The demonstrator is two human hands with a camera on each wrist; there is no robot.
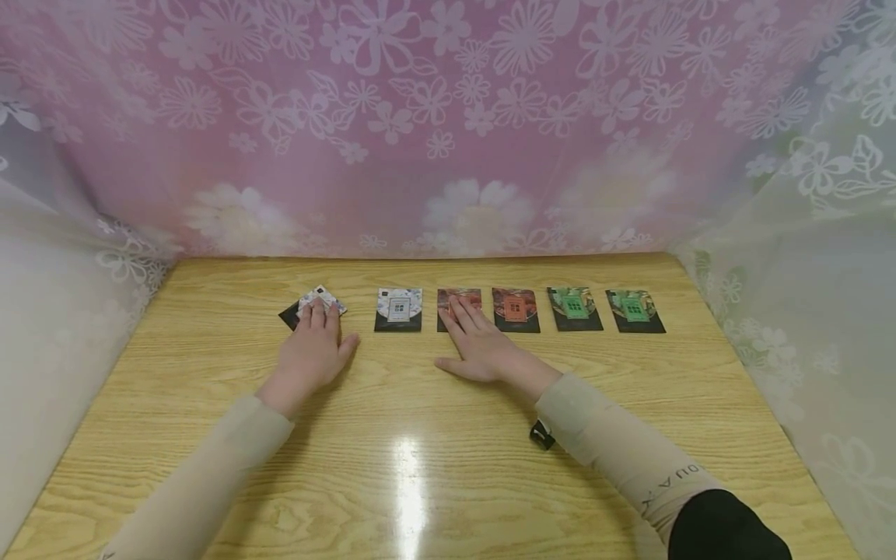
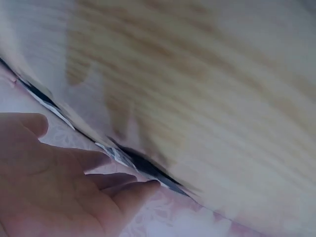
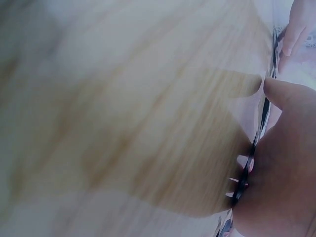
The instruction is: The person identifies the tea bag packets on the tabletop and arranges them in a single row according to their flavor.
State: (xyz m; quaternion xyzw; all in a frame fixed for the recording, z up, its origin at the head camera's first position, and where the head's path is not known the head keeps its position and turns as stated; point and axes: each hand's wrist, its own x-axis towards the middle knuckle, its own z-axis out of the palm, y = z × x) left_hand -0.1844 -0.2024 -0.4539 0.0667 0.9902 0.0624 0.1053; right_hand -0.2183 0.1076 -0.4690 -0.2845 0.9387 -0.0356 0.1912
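A row of picture cards lies across the far part of the wooden table (image 1: 420, 467). My left hand (image 1: 315, 350) lies flat with straight fingers on the leftmost card (image 1: 323, 296), a grey-white one turned askew. My right hand (image 1: 476, 342) rests flat with its fingers on a reddish-brown card (image 1: 467, 295). Between the two hands sits a grey-white card (image 1: 398, 309). In the left wrist view the left hand's fingers (image 2: 98, 182) lie beside card edges (image 2: 143, 165). The right wrist view shows the right hand's thumb (image 3: 279, 94) near a card edge (image 3: 259, 128), all blurred.
Right of my right hand lie an orange-red card (image 1: 515, 309) and two green cards (image 1: 574, 308) (image 1: 634, 310). A pink flowered curtain (image 1: 448, 124) closes the back, and sheer white curtains (image 1: 826, 311) hang at both sides of the table.
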